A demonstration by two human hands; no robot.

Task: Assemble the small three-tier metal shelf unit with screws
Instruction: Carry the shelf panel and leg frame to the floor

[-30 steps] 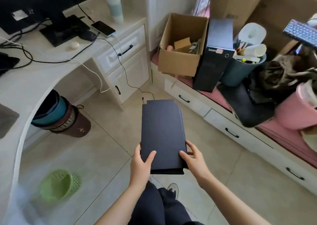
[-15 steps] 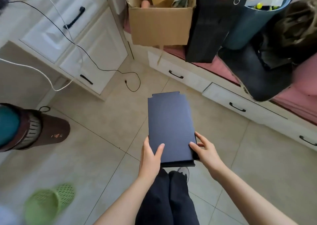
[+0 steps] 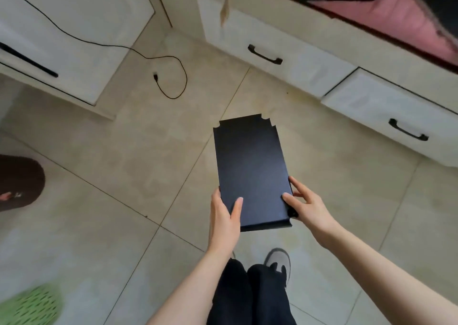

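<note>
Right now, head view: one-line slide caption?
Both hands, left and right, hold a black shelf panel above the tiled floor.

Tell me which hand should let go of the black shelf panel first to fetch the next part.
Probably the right hand: it touches the black shelf panel only with fingertips at the corner, while the left hand wraps the near edge, thumb on top.

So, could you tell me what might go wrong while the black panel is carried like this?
The black shelf panel is held only at its near end by the left hand and right hand, so the far end could dip or slip. The loose cable on the floor ahead could be a trip hazard.
</note>
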